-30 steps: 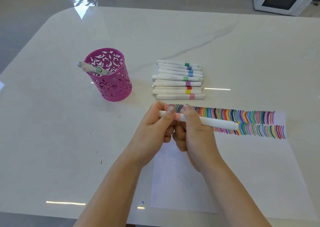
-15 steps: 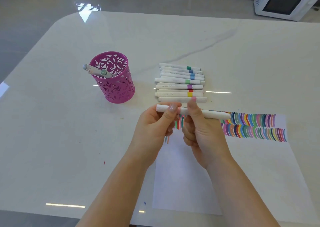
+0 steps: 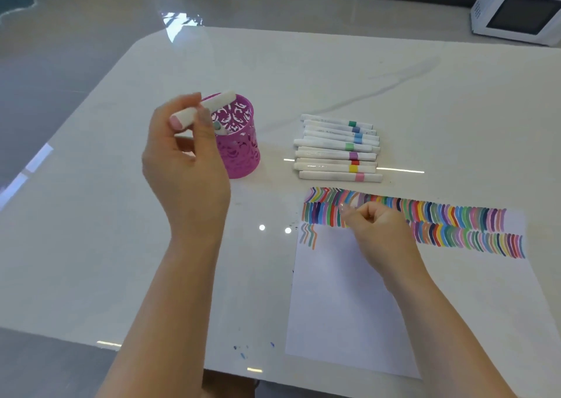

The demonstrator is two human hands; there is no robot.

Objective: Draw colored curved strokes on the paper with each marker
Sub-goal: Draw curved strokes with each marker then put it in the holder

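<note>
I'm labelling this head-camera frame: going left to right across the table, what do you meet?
Left hand holding a white marker → pink pen cup → row of markers → right hand on the paper → microwave.

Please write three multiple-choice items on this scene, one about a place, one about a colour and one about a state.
1. Where is the left hand holding the marker?
A. over the paper
B. by the rim of the pink cup
C. over the row of markers

2. What colour is the band on the marker in the row that lies nearest the paper?
A. pink
B. green
C. yellow

3. How is the right hand?
A. flat and open
B. loosely closed over the strokes
C. gripping a cap

Key: 1 B, the marker crosses the cup; 2 A, the band is pink; 3 B, fingers curled over the colored strokes, nothing visible in them.
</note>
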